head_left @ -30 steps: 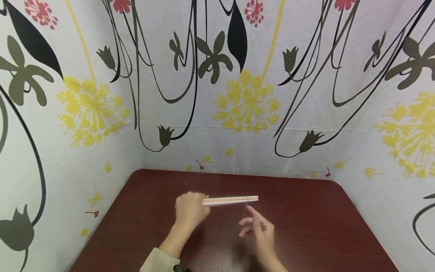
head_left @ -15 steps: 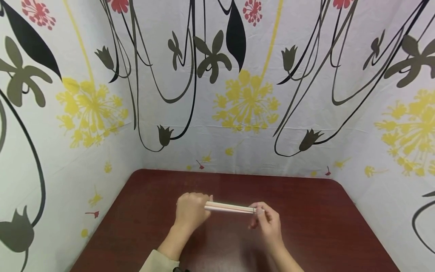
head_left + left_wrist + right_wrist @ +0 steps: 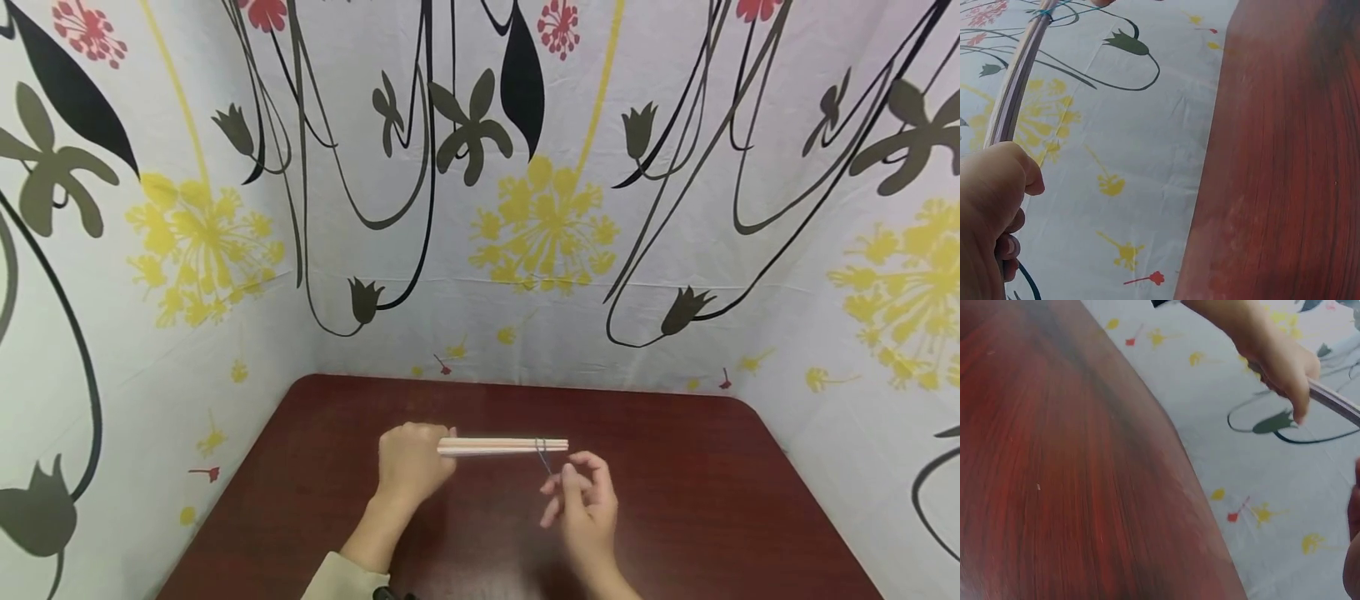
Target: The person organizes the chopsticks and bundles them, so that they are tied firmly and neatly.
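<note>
A bundle of pale wooden chopsticks [image 3: 487,447] is held level above the table, its left end in the fist of my left hand [image 3: 414,465]. Near the free right end, a thin dark bluish rubber band [image 3: 543,457] loops round the sticks. Part of that band is drawn down to my right hand [image 3: 591,510], which pinches it between thumb and fingers. In the left wrist view the teal band [image 3: 1044,14] crosses the bundle toward a fingertip at the top edge. Only a sliver of my right hand [image 3: 1352,550] shows in the right wrist view.
A dark red-brown wooden table [image 3: 697,483] with rounded far corners lies beneath both hands. White cloth [image 3: 517,333] printed with flowers and stems encloses it at the back and on both sides.
My right hand came up to the bundle's right end, then drew back down with the band stretched out from the sticks. The bundle tilted down at that end and is level again.
</note>
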Motion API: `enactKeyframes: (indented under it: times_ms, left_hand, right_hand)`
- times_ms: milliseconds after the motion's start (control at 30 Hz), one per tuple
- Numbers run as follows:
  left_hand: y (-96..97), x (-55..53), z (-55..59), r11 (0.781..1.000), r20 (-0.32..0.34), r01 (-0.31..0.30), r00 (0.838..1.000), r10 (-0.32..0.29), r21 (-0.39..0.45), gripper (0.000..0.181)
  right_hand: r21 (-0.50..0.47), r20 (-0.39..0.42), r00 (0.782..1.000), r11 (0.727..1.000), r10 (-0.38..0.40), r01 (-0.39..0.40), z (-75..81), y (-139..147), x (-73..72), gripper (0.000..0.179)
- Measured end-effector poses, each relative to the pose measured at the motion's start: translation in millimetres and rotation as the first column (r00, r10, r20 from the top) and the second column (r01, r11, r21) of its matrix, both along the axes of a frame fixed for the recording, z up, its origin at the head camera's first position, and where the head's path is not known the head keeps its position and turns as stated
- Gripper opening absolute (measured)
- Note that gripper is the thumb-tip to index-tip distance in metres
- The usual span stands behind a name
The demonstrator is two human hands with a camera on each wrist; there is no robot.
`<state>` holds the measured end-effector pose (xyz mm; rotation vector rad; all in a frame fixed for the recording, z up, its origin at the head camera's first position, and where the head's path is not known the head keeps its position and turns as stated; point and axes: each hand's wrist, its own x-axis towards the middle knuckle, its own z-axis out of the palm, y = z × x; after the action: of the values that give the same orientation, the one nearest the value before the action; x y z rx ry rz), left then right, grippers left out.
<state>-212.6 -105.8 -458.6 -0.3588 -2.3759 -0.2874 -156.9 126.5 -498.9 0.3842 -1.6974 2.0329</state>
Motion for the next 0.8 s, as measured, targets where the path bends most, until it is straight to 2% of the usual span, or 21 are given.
enactKeyframes:
  times_ms: [67,133,200,233,267,300,333,400,467,500,533,567,600,633,667,733,800]
  left_hand:
    - [-1.4,-0.6,0.8,1.0,0.028,-0.016,0.999,0.016,0.016,0.052]
    - [-2.5,-1.2,1.9,0.999,0.06,-0.04,0.997,0.038,0.03,0.052]
    - [-3.0,-1.2,3.4,0.997,0.093,-0.064,0.994,0.06,0.044,0.052]
    - [-3.1,-1.2,3.9,0.996,0.112,-0.072,0.992,0.066,0.053,0.052]
    - [-3.0,-1.4,4.6,0.995,0.133,-0.077,0.989,0.069,0.062,0.052]
    - [-2.8,-1.3,5.3,0.994,0.154,-0.08,0.986,0.069,0.07,0.052]
    - [-2.6,-1.2,6.0,0.993,0.179,-0.08,0.982,0.064,0.082,0.051]
    - [-2.2,-1.3,6.7,0.991,0.23,-0.082,0.972,0.055,0.108,0.048]
    - [-1.9,-1.3,6.8,0.986,0.275,-0.091,0.96,0.05,0.139,0.043]
    - [-1.8,-1.2,6.7,0.983,0.293,-0.095,0.955,0.045,0.159,0.041]
    - [-1.6,-1.0,6.5,0.979,0.31,-0.098,0.95,0.038,0.178,0.039]
    - [-1.2,-1.1,6.0,0.975,0.323,-0.099,0.946,0.031,0.197,0.038]
    - [-0.7,-1.0,5.5,0.972,0.335,-0.101,0.942,0.025,0.211,0.037]
    - [0.1,-1.0,5.0,0.97,0.344,-0.1,0.939,0.018,0.223,0.037]
    - [1.1,-0.8,4.7,0.968,0.35,-0.097,0.937,0.011,0.23,0.037]
    - [3.2,-0.8,4.2,0.968,0.353,-0.088,0.935,-0.001,0.236,0.037]
    - [5.1,-0.9,3.9,0.97,0.343,-0.082,0.939,-0.001,0.227,0.037]
  right_hand:
    - [0.062,0.035,0.999,0.998,-0.021,0.019,-3.0,0.9,-1.6,0.005]
    - [0.184,0.038,0.999,0.983,-0.018,0.011,-6.6,2.9,-4.9,0.007]
    - [0.336,-0.049,0.999,0.942,0.01,0.007,-11.0,5.5,-10.0,0.014]
    - [0.407,-0.121,0.992,0.913,0.034,0.018,-13.3,6.7,-12.9,0.016]
    - [0.469,-0.206,0.976,0.883,0.071,0.034,-15.0,7.6,-15.5,0.018]
    - [0.52,-0.296,0.949,0.852,0.109,0.064,-15.8,8.2,-17.6,0.019]
    - [0.557,-0.389,0.91,0.824,0.145,0.107,-15.8,8.2,-19.3,0.017]
    - [0.591,-0.546,0.812,0.782,0.205,0.2,-12.9,6.8,-21.3,0.013]
    - [0.595,-0.654,0.717,0.75,0.242,0.289,-5.8,3.6,-20.3,0.019]
    - [0.587,-0.694,0.676,0.738,0.247,0.333,-1.7,1.4,-19.5,0.024]
    - [0.575,-0.727,0.641,0.729,0.247,0.371,2.2,-1.0,-18.6,0.029]
    - [0.562,-0.749,0.615,0.726,0.246,0.395,5.8,-3.1,-17.7,0.033]
    - [0.549,-0.765,0.599,0.726,0.238,0.413,8.7,-5.5,-16.4,0.036]
    - [0.537,-0.773,0.592,0.73,0.226,0.422,10.6,-7.6,-15.3,0.04]
    - [0.523,-0.773,0.598,0.745,0.211,0.414,11.6,-9.4,-14.5,0.044]
    - [0.495,-0.748,0.64,0.787,0.172,0.367,10.8,-12.2,-13.2,0.05]
    - [0.45,-0.71,0.694,0.837,0.123,0.311,7.5,-13.7,-13.1,0.058]
